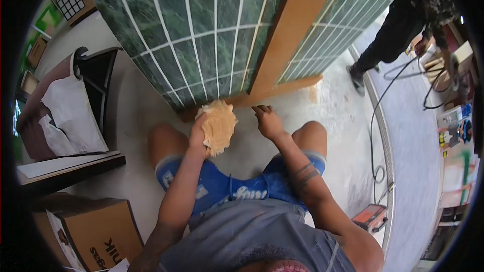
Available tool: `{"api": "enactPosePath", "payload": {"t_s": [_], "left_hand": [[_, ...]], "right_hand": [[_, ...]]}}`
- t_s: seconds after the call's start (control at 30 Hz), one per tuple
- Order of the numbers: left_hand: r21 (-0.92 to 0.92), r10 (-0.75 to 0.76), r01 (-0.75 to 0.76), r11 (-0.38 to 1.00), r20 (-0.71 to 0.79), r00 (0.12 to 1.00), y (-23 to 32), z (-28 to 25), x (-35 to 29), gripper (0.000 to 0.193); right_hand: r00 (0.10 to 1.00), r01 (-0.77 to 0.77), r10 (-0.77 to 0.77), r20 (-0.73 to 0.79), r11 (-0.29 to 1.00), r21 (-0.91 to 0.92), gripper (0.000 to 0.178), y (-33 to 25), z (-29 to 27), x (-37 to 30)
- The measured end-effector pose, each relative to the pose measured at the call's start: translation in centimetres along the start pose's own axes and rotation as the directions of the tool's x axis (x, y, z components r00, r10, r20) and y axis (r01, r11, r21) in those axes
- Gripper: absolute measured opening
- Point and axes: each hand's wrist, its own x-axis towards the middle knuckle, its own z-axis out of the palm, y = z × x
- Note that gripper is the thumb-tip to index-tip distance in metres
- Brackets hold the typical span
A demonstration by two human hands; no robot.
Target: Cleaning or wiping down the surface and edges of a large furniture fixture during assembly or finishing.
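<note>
Paste (221, 126): tan, thick, heaped in one rough round mound, surface ridged and swirled. It sits in the left hand (198, 132), held up above the floor (237, 165) between the knees (164, 140), near the foot of the green panel (201, 5). Its upper edge overlaps the brown trim (291, 30) in view; can't tell whether it touches.

Left hand: taken up by the paste, thumb side at the mound's left edge, most fingers hidden beneath. Right hand (270, 122): apart from the paste, just beside the trim's lower end, fingers bent and narrow, tips dark. Can't tell if anything small is pinched there.

Handling, as I judge it: soft, sticky, light to moderate for the palm. It holds its peaks, so probably stiff enough not to run, though a tilt could let it sag or slide. Edge pale and ragged (whether something lies beneath it can't be told). Best hold: from below, palm flat and spread under the middle; squeezing the rim would likely deform it or tear lumps off. Small amounts should lift most easily from the exposed right side.

Around: cardboard box (103, 221) lower left, red case (370, 215) lower right, co-worker (396, 32) upper right, well apart.
</note>
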Motion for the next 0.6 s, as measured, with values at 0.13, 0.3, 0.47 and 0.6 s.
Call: {"api": "enactPosePath", "payload": {"t_s": [0.13, 0.3, 0.47, 0.6], "left_hand": [[0.037, -0.013, 0.015, 0.999, -0.043, 0.999, 0.0, 1.1, -0.3, 0.054], [0.076, -0.041, 0.042, 0.996, -0.023, 0.999, -2.0, 1.5, 1.6, 0.052], [0.015, -0.039, 0.040, 0.999, -0.082, 0.996, -1.4, -0.1, 0.0, 0.046], [-0.054, -0.080, 0.079, 0.995, -0.010, 0.997, -1.3, 0.4, 0.9, 0.045]], "right_hand": [[0.908, -0.229, 0.200, 0.367, 0.973, 0.037, 0.030, 2.1, 3.5, -1.4], [0.774, -0.238, 0.291, 0.562, 0.957, -0.167, 0.038, 7.8, 11.9, -2.8], [0.968, 0.035, 0.030, 0.250, 0.968, -0.248, 0.037, 2.3, 10.2, -4.0], [0.928, -0.225, 0.131, 0.349, 0.943, 0.244, 0.026, 1.7, 8.7, -2.7]]}}
